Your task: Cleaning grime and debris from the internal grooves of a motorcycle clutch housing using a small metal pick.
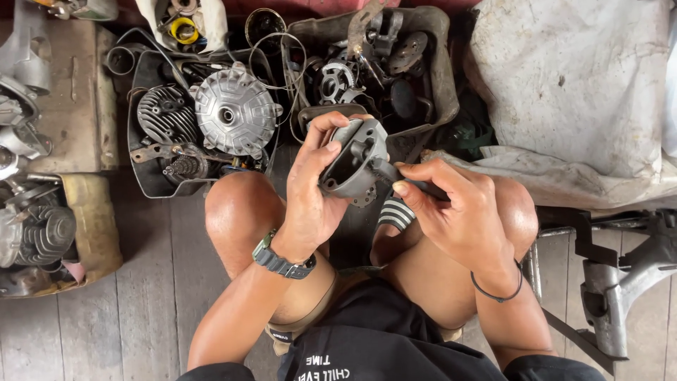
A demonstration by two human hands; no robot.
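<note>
Left hand (310,187) grips a grey metal housing (352,166) above the knees, just in front of the parts bin (441,77). Right hand (451,204) pinches a dark tool (423,187), possibly a wrench, touching the housing.

Lighting: soft, even daylight, moderately bright; no hard glare. Shadows: faint, diffuse, deepest inside the dark parts trays (144,176) and between the knees. Highlights: mild sheen on the ribbed metal cover (235,109). Focus: sharp centrally. Distortion: slight wide-angle stretch at frame edges. Blur: none notable
</note>
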